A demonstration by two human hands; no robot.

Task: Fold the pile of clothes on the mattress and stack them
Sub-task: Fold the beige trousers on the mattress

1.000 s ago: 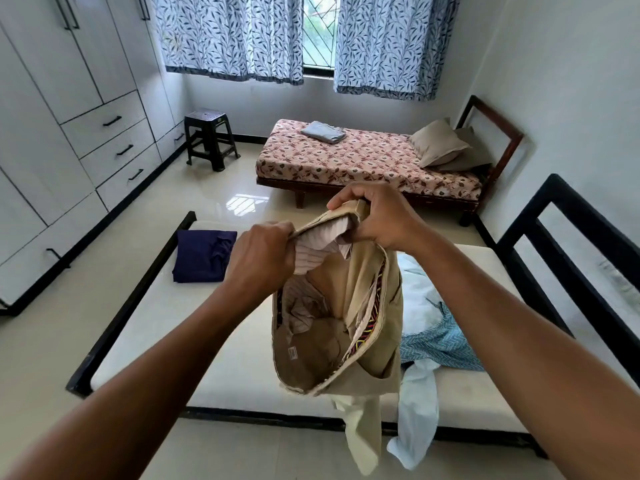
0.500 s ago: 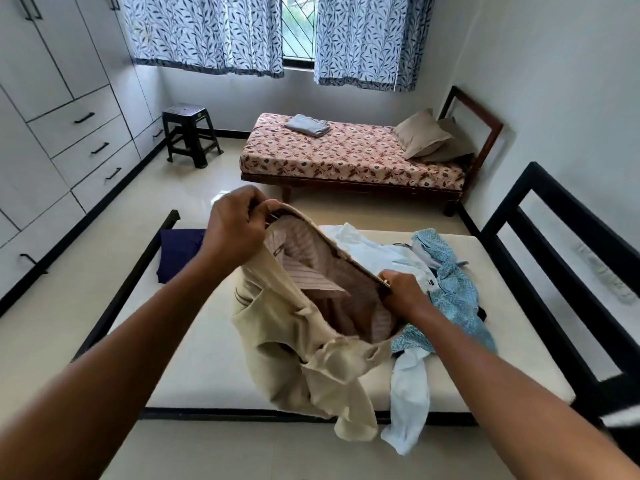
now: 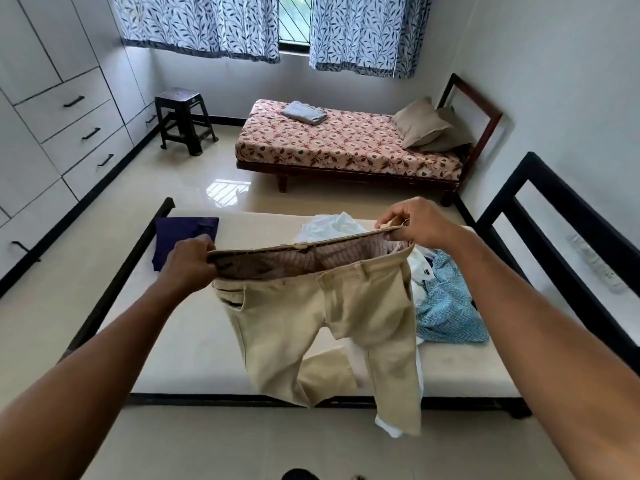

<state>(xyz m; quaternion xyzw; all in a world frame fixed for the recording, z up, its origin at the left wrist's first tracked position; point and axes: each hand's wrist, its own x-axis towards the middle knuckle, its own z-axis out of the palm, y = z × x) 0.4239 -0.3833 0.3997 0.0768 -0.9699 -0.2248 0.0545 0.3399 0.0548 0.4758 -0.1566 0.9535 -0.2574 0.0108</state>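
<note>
One pair of beige trousers (image 3: 311, 313) hangs over the mattress (image 3: 180, 327), waistband stretched between two hands. Left hand (image 3: 188, 263): fingers curled, gripping the waistband's left end. Right hand (image 3: 415, 223): pinching its right end. On the mattress: one folded navy garment (image 3: 187, 237) at far left; at right, unfolded, one white garment (image 3: 329, 226) and one blue patterned garment (image 3: 446, 313).

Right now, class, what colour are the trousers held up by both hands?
The trousers are plain beige, clearest in the head view.

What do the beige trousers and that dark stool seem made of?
Beige trousers: matte woven cloth, probably cotton twill; it hangs in soft folds, with striped lining inside the waistband. Dark stool: likely moulded plastic, from its slight sheen and one-piece legs.
</note>
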